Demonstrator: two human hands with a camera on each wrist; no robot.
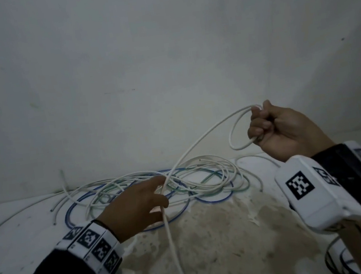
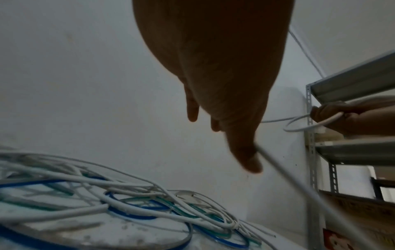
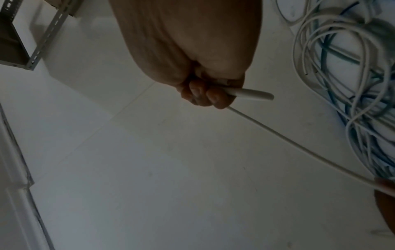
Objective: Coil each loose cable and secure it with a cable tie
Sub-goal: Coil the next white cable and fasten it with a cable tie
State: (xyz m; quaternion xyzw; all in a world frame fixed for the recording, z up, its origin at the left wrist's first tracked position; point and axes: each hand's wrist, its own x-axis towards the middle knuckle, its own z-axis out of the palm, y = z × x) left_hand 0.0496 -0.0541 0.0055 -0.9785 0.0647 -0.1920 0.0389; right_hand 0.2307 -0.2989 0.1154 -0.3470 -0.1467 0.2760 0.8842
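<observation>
Your right hand (image 1: pixel 275 128) is raised at 2 o'clock in the head view, with the fingers curled tight around a white cable (image 1: pixel 198 141). It holds one small loop (image 1: pixel 236 133) of this cable, which hangs out of the fist toward 9 o'clock. In the right wrist view a short cut end (image 3: pixel 252 94) of the cable sticks out of the fist.

From the fist the cable runs down toward 8 o'clock to your left hand (image 1: pixel 135 203), which is over the bench (image 1: pixel 15 241), near the middle of the head view. The fingers of this hand are stretched and relaxed, not closed. The cable passes along the side of the thumb (image 2: pixel 245 152) and touches it. Whether another finger presses it from the other side I cannot tell, because the view is dark there. Below the left hand the cable drops toward 6 o'clock and leaves the picture.

Behind the left hand, at 12 o'clock from it, a loose pile (image 1: pixel 158 186) of cables lies on the bench against the wall (image 1: pixel 139 49). It has white, blue (image 1: pixel 69 212) and green (image 1: pixel 210 176) cables, all tangled together. Some white ends reach out toward 9 o'clock.

A metal shelf (image 2: pixel 352 148) stands at 3 o'clock in the left wrist view, behind your right hand.
</observation>
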